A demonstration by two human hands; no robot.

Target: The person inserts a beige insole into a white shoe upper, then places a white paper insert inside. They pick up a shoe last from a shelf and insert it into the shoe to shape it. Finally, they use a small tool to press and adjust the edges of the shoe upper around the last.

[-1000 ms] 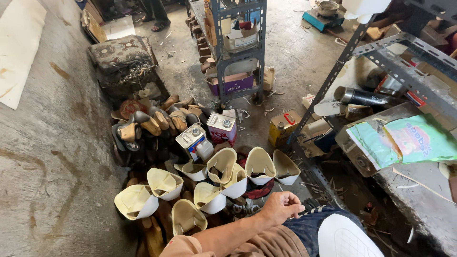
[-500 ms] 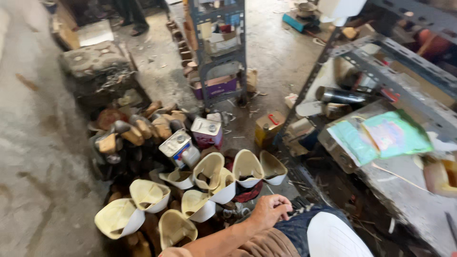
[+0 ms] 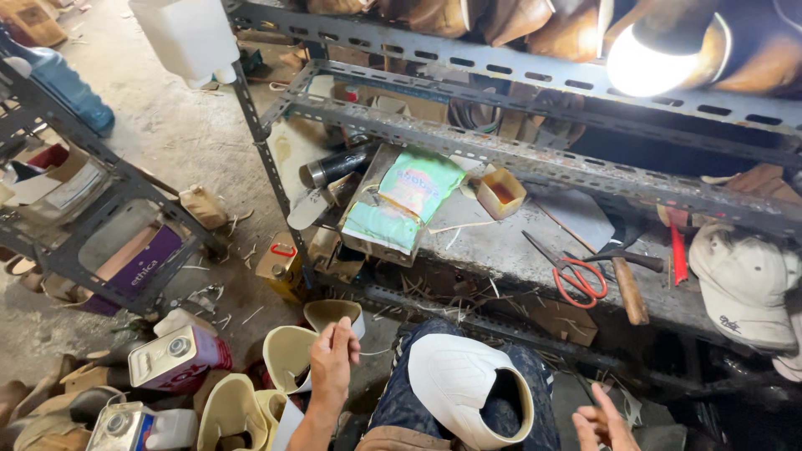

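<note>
Left hand (image 3: 332, 361) pinching thin thread (image 3: 374, 352) taut; right hand (image 3: 603, 424) open, empty beside white shoe upper (image 3: 455, 386) on knee; keep tension steady, scissors (image 3: 575, 277) on bench

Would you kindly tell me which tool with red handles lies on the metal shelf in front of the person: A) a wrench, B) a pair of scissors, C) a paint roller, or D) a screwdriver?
B: a pair of scissors with red loop handles lies on the grey metal shelf, blades pointing up-left, beside a wooden-handled hammer.
</note>
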